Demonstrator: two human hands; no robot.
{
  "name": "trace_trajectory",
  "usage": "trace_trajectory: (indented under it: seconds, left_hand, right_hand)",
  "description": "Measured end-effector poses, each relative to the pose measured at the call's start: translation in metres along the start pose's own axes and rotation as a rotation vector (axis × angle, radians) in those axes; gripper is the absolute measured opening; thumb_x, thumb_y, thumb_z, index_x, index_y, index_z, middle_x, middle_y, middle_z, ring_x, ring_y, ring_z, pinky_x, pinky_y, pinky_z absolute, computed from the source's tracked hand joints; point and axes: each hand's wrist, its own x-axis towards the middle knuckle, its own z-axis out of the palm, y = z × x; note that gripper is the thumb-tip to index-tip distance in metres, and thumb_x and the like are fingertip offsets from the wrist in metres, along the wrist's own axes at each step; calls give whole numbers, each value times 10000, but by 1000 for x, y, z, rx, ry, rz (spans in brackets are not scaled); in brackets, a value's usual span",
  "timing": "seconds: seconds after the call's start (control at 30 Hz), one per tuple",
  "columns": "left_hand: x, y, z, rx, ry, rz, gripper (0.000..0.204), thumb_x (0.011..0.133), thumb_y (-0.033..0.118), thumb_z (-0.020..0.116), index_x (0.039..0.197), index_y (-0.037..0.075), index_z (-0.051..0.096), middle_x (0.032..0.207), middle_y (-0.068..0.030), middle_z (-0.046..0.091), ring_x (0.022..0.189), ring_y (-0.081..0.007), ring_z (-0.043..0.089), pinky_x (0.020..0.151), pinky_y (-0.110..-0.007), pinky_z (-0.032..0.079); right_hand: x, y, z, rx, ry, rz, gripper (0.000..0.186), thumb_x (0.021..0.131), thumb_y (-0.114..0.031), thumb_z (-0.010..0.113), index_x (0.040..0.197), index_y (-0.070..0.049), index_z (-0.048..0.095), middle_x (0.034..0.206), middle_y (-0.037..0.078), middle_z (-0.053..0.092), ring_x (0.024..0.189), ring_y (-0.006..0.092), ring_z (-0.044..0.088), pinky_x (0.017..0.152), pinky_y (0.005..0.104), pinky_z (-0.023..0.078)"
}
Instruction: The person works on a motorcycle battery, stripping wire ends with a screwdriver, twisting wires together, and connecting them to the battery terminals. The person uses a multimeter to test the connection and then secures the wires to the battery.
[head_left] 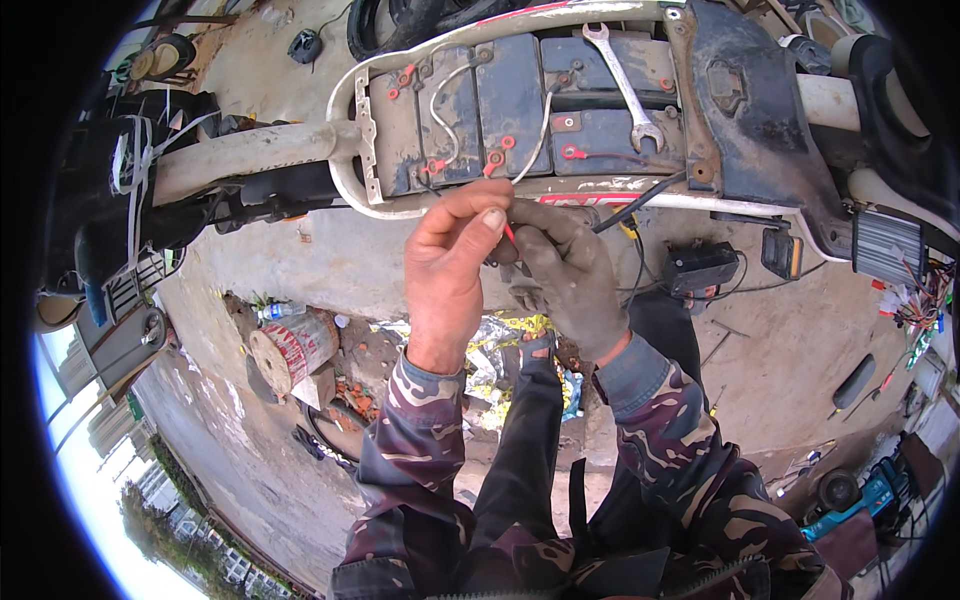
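My bare left hand is closed in a pinch, fingertips together just in front of the battery frame. Close against it, my right hand, in a grey work glove, is closed with its fingers curled. Between the two is a thin red wire, pinched by the left fingers; its ends are hidden. What the right glove holds cannot be made out. Beyond my hands lie several dusty black batteries, linked by white wires and red-capped terminals. An open-end wrench rests across the batteries on the right.
A pale metal frame surrounds the batteries. Below on the ground are a red-and-white drum, crumpled yellow and silver wrapping and a black box with cables. A blue power tool lies at lower right, and tires at the back.
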Motion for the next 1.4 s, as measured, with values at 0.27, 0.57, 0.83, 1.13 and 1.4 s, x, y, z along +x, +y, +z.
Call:
trace_trajectory:
  seconds: [0.27, 0.57, 0.83, 1.13, 1.4]
  left_hand:
    - [7, 29, -17, 358, 43, 94, 208, 1005, 137, 723, 1132, -27, 708, 1045, -22, 720, 936, -66, 592, 833, -224, 474]
    - [0, 14, -30, 502, -115, -48, 182, 959, 137, 775, 1030, -21, 721, 876, -4, 706, 793, -66, 612, 701, -242, 503]
    - [23, 45, -63, 796, 15, -14, 273, 1003, 244, 730, 873, 5, 705, 697, 10, 609, 656, -61, 501, 581, -249, 403]
    - [-5, 33, -54, 374, 17, -241, 183, 991, 123, 707, 1101, -24, 717, 971, -60, 721, 800, -109, 647, 753, -256, 538]
    - [-2, 14, -44, 220, 59, -188, 135, 980, 49, 701, 1086, -34, 712, 975, -57, 726, 806, -95, 643, 732, -244, 535]
  right_hand:
    - [-4, 0, -2, -56, -16, 80, 290, 1065, -96, 556, 1301, 36, 662, 1000, 35, 686, 910, 98, 639, 849, 274, 530]
    - [-3, 2, -3, -52, -1, 134, 295, 1038, -77, 563, 1296, 43, 642, 949, 41, 670, 873, 101, 626, 834, 272, 529]
    - [3, 5, -8, -99, -121, 210, 284, 1056, -113, 567, 1281, 26, 668, 897, 21, 660, 832, 86, 607, 778, 263, 518]
    - [12, 9, -5, -83, -45, 146, 272, 1060, -128, 569, 1259, 12, 692, 915, 18, 676, 820, 83, 612, 767, 263, 520]
    - [14, 12, -4, -244, -109, 112, 269, 1042, -139, 583, 1215, 31, 700, 890, 40, 677, 812, 93, 614, 755, 271, 516]
